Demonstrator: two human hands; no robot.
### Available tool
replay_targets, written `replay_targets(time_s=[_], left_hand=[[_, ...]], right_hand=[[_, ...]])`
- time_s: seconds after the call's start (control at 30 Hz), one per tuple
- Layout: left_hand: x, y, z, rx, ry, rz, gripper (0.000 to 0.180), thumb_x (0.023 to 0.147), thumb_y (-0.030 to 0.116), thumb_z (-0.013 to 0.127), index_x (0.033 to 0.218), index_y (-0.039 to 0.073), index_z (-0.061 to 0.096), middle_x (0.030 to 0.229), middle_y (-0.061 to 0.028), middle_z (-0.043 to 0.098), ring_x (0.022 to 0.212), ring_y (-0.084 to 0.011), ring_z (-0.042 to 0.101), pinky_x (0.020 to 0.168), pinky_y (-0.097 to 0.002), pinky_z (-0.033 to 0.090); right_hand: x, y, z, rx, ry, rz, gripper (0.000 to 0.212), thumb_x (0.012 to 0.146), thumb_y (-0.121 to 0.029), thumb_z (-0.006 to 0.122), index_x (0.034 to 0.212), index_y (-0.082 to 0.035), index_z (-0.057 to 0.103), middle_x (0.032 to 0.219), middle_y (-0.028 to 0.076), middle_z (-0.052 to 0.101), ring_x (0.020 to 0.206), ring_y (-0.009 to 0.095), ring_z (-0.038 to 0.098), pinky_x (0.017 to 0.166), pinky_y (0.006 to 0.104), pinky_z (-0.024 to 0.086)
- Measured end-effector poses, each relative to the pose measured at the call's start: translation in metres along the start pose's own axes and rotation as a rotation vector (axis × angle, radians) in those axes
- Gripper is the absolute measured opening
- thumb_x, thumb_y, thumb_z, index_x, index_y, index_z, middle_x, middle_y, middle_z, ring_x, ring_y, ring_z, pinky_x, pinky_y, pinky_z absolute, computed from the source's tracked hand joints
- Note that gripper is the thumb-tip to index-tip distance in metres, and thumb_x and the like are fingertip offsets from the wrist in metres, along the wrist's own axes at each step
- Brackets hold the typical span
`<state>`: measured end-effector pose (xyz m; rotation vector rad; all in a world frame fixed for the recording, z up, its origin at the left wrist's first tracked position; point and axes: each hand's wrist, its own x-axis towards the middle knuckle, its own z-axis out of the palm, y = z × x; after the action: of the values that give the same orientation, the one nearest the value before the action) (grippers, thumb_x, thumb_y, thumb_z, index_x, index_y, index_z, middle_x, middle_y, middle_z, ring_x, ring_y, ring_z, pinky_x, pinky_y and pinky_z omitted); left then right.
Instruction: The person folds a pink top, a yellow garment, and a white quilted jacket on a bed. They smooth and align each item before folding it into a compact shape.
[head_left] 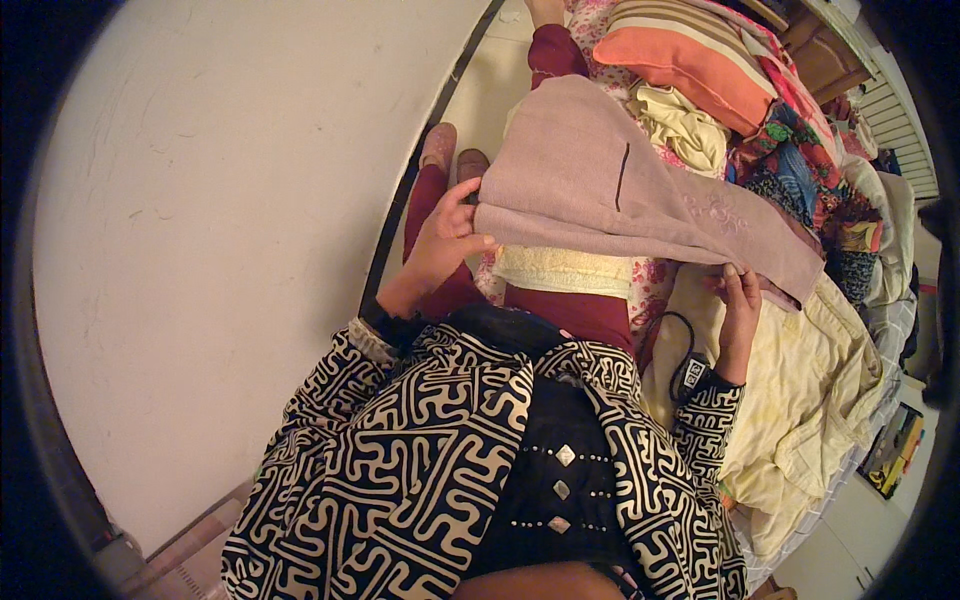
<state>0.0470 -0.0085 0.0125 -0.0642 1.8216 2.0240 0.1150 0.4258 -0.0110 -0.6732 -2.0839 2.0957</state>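
A mauve cloth [570,165] with a dark line on it and an embroidered patch toward its right end lies spread across my lap. At its left edge my left hand [440,245] grips the folded border between thumb and fingers. My right hand [738,305] pinches the lower edge near the right end, with the fingertips partly under the fabric. Beneath the mauve cloth, a pale yellow folded towel [565,270] rests on my thighs. The cloth covers part of my legs, and its underside is hidden.
To the right lies a rumpled cream cloth [790,400] on the bed. A black cable [690,330] loops near my right wrist. Farther off are an orange striped pillow [690,75], a crumpled pale yellow cloth [680,130] and patterned clothes [800,180]. A white wall [220,220] stands left.
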Motion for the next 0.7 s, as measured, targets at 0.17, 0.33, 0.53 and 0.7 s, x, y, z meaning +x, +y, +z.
replay_targets(time_s=[0.17, 0.33, 0.53, 0.7], left_hand=[[-0.002, -0.003, 0.006, 0.066, -0.068, 0.040, 0.083, 0.083, -0.014, 0.056, 0.153, 0.008, 0.017, 0.125, -0.0154, 0.057, 0.113, -0.0217, 0.059, 0.096, -0.0323, 0.048], [-0.005, 0.004, 0.008, 0.117, -0.109, 0.160, 0.080, 0.084, -0.014, 0.054, 0.153, 0.008, 0.021, 0.125, -0.0133, 0.058, 0.114, -0.0179, 0.058, 0.093, -0.0300, 0.049], [-0.011, 0.002, 0.002, 0.547, -0.200, 0.336, 0.047, 0.084, -0.006, 0.056, 0.130, 0.006, 0.056, 0.108, -0.0112, 0.062, 0.099, -0.0174, 0.062, 0.085, -0.0279, 0.050], [-0.009, -0.009, -0.008, 0.778, -0.244, 0.385, 0.027, 0.081, -0.002, 0.058, 0.105, 0.006, 0.066, 0.095, -0.0107, 0.060, 0.086, -0.0241, 0.061, 0.078, -0.0307, 0.050]], right_hand=[[0.001, 0.002, -0.001, 0.040, -0.012, -0.001, 0.023, 0.095, -0.019, 0.062, 0.113, -0.006, 0.062, 0.088, 0.003, 0.067, 0.078, 0.013, 0.064, 0.074, 0.0258, 0.049], [0.000, 0.002, -0.002, 0.030, -0.007, -0.001, 0.023, 0.095, -0.019, 0.061, 0.114, -0.005, 0.062, 0.093, 0.005, 0.068, 0.079, 0.014, 0.065, 0.074, 0.0271, 0.050], [0.002, 0.005, -0.004, 0.057, -0.005, 0.009, 0.021, 0.096, -0.019, 0.060, 0.112, -0.006, 0.062, 0.095, 0.006, 0.069, 0.080, 0.016, 0.066, 0.075, 0.0288, 0.052], [0.003, 0.005, -0.004, 0.073, -0.002, 0.022, 0.019, 0.096, -0.019, 0.061, 0.109, -0.006, 0.062, 0.095, 0.006, 0.068, 0.080, 0.016, 0.066, 0.075, 0.0279, 0.052]])
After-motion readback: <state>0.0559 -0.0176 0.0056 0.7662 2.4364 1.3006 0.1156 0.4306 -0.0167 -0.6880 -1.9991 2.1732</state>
